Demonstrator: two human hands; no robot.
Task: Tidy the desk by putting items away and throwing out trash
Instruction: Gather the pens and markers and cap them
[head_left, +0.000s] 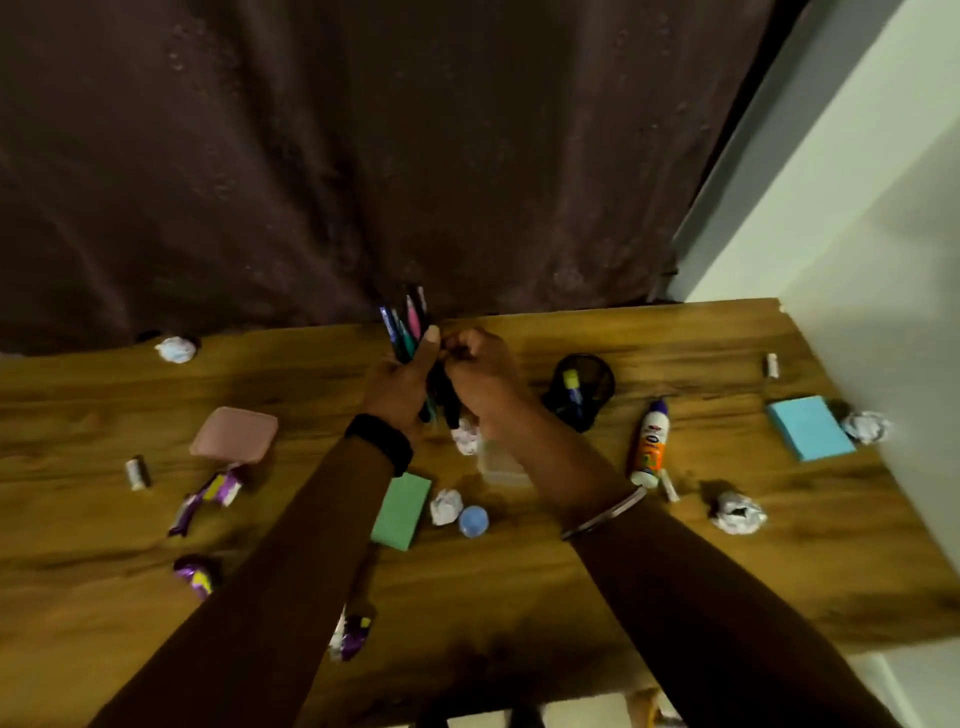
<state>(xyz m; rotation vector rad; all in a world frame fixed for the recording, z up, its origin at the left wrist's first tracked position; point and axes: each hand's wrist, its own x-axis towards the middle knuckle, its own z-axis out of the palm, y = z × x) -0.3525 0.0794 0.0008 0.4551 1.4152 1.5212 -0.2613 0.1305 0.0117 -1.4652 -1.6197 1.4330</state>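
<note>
My left hand (400, 382) grips a bundle of pens (408, 325) upright above the wooden desk (571, 571), their coloured tips pointing away from me. My right hand (480, 371) is curled against the same bundle from the right, fingers pinching at it near my left thumb. A black mesh pen holder (584, 389) lies just right of my hands with a marker inside. Crumpled paper balls lie at the back left (176, 349), under my hands (465, 435), near the middle (445, 506) and on the right (737, 512), (865, 426).
A glue bottle (649, 441), blue sticky notes (810, 427), green sticky notes (402, 510), a pink pad (234, 434), a blue cap (474, 521), purple wrappers (210, 496), (196, 574), (353, 634) and small white tubes (137, 473), (771, 365) litter the desk. A dark curtain hangs behind, a white wall stands right.
</note>
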